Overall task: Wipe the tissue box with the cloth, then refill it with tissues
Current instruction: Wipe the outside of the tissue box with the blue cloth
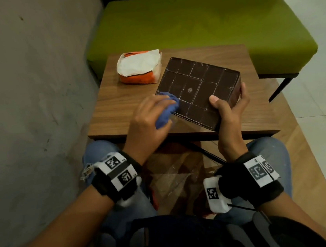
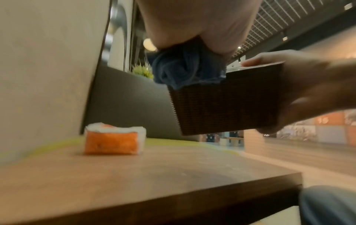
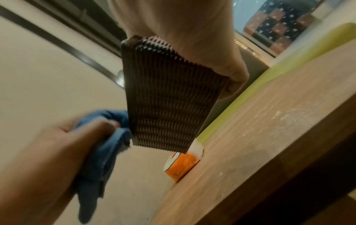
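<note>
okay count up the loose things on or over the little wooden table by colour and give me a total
Brown: 1, the tissue box, held in the right hand.
Blue: 1, the cloth, in the left hand.
Orange and white: 1, the tissue pack.
Total: 3

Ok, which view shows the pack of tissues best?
The head view: the tissue pack lies whole on the table, its white tissues exposed through the opened orange wrapper. The left wrist view shows only its blurred side from low down; the right wrist view shows just one end, partly hidden behind the tissue box.
</note>
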